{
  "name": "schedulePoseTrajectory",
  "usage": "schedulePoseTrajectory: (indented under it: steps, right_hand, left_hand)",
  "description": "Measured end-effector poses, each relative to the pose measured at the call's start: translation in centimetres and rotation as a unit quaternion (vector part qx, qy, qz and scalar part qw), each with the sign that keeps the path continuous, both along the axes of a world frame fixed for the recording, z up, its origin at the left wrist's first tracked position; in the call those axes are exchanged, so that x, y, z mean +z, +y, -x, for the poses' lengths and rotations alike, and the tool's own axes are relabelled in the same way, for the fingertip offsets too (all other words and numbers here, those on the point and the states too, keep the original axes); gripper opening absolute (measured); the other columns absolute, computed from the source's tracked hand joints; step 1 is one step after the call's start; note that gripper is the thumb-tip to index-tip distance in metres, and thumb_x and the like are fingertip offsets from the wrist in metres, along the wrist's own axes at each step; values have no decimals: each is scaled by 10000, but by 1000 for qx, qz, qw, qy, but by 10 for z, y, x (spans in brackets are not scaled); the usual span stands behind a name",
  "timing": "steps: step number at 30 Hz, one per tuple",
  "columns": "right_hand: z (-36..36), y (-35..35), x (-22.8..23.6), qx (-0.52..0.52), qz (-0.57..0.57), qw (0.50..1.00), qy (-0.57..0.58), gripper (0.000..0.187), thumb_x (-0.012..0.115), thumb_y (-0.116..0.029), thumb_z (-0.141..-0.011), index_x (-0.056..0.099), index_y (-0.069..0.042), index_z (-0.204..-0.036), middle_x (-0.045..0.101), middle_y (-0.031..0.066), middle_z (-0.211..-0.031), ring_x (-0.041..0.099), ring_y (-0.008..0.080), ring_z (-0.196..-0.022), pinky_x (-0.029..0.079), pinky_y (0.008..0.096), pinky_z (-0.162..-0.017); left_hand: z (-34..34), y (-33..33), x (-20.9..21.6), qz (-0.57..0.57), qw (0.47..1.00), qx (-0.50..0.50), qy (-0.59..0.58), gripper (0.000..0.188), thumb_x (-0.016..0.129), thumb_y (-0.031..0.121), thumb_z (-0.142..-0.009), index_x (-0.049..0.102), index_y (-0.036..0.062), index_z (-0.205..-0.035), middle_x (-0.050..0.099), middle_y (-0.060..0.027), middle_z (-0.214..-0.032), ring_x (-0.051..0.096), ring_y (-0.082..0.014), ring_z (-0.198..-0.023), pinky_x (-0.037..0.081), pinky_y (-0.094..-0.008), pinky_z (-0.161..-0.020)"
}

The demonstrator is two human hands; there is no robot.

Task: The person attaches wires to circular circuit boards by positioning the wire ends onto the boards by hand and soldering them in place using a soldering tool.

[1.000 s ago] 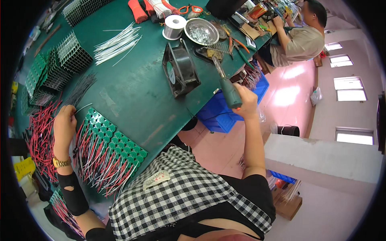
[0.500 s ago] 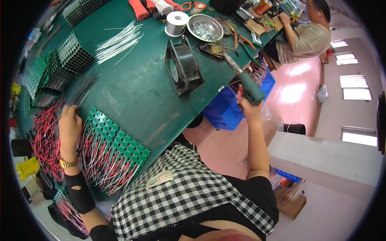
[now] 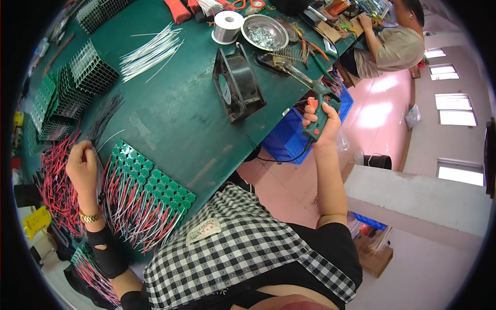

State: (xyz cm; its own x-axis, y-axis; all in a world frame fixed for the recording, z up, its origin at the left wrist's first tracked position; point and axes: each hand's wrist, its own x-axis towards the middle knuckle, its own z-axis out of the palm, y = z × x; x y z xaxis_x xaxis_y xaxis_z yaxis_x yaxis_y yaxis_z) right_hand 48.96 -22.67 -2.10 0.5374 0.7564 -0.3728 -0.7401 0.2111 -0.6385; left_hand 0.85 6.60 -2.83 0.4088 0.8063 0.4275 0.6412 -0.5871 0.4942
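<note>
A pale label point(image 3: 203, 232) on the checked apron point(image 3: 232, 253) bears print too small to read. The right hand point(image 3: 329, 128) clamps a green soldering gun point(image 3: 320, 120), tip by the coil-spring stand point(image 3: 289, 53) — a black cooling fan point(image 3: 245, 85) stands left of it. The left hand point(image 3: 82, 168) bunches its fingers near green circuit boards point(image 3: 164, 187) — whether they pinch the white wire point(image 3: 111, 138), I cannot tell.

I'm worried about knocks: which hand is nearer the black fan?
Right. The right hand, gripping the green soldering tool, is right of the black fan; the left hand is farther off, lower left in view, by the red wires.
</note>
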Motion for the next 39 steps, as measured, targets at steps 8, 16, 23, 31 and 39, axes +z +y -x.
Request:
schedulePoseTrajectory:
  steps: [8, 16, 23, 31, 39]
  right_hand:
    - [0, -5, 14, -19, 75, 988, -135, 282, 476, -267, -903, 544, -20, -1020, 610, 134, -816, 575, 181, -616, 481, 329, -548]
    - [30, 6, 25, -105, 108, 936, -319, 188, 540, -115, -885, 528, -4, -1037, 626, 131, -769, 586, 168, -525, 473, 255, -471]
    - [37, 0, 15, -125, 185, 850, -478, 198, 580, -114, -868, 626, 15, -725, 604, 72, -633, 561, 124, -559, 452, 238, -556]
    - [83, -11, 3, -214, 40, 850, -480, 246, 497, -100, -877, 488, 31, -1085, 578, 156, -804, 544, 179, -603, 468, 268, -567]
    - [112, -16, 5, -235, -67, 866, -436, 297, 495, -154, -860, 465, 27, -1094, 562, 170, -806, 532, 201, -622, 478, 278, -566]
  left_hand:
    - [3, -1, 2, 46, 998, -35, 21, 126, 532, -42, -822, 619, -2, -905, 615, -89, -805, 605, -184, -709, 473, -260, -667]
    - [-18, -4, 19, 30, 995, -92, 22, 150, 533, -71, -795, 590, -11, -920, 583, -108, -921, 586, -193, -814, 474, -275, -709]
    - [-54, 9, 24, 94, 977, -155, 112, 217, 624, 48, -775, 611, 55, -992, 607, -117, -1006, 603, -303, -885, 490, -366, -739]
    - [-87, 16, 24, 161, 937, -197, 240, 197, 704, 176, -755, 614, 57, -883, 558, -105, -910, 584, -301, -890, 477, -398, -744]
    - [-86, 14, 12, 55, 907, -301, 288, 127, 660, 136, -780, 572, 44, -789, 515, -74, -838, 545, -272, -856, 435, -385, -716]
